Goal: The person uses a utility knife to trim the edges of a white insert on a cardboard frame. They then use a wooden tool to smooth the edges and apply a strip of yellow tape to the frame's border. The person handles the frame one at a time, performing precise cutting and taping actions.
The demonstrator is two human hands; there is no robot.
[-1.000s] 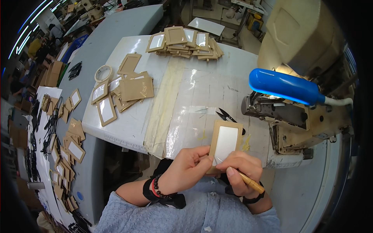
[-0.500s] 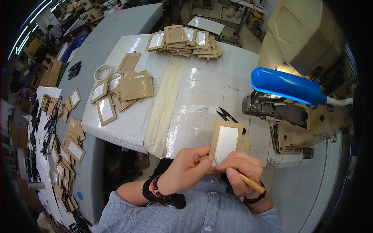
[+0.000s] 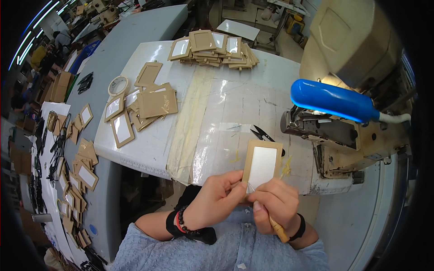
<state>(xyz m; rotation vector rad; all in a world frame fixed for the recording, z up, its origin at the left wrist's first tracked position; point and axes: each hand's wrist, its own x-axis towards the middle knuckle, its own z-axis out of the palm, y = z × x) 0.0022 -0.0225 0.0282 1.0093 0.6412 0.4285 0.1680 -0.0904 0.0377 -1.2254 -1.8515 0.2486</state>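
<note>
Above my lap, at the table's front edge, is a tan card holder (image 3: 263, 162) with a white window, standing tilted with its lower end toward me. My left hand (image 3: 214, 201) pinches its lower left edge between thumb and fingers. My right hand (image 3: 276, 201) is closed round an awl-like tool (image 3: 279, 229) with a wooden handle pointing down toward me. Its thin tip is mostly hidden by my fingers at the lower corner of the window. Just beyond the holder lie black thread snips (image 3: 262, 134), partly covered by it.
A sewing machine (image 3: 334, 131) with a blue lamp (image 3: 332, 99) stands at the right. Card holders are heaped at the table's far side (image 3: 212, 45) and left (image 3: 156, 101), beside a tape roll (image 3: 118, 86). More holders (image 3: 83, 176) and black cords lie on the far-left surface.
My right hand has turned, so the wooden handle now points more steeply down toward me. Its fingers have shifted slightly left and cover more of the tip. The left hand's grip stays the same.
</note>
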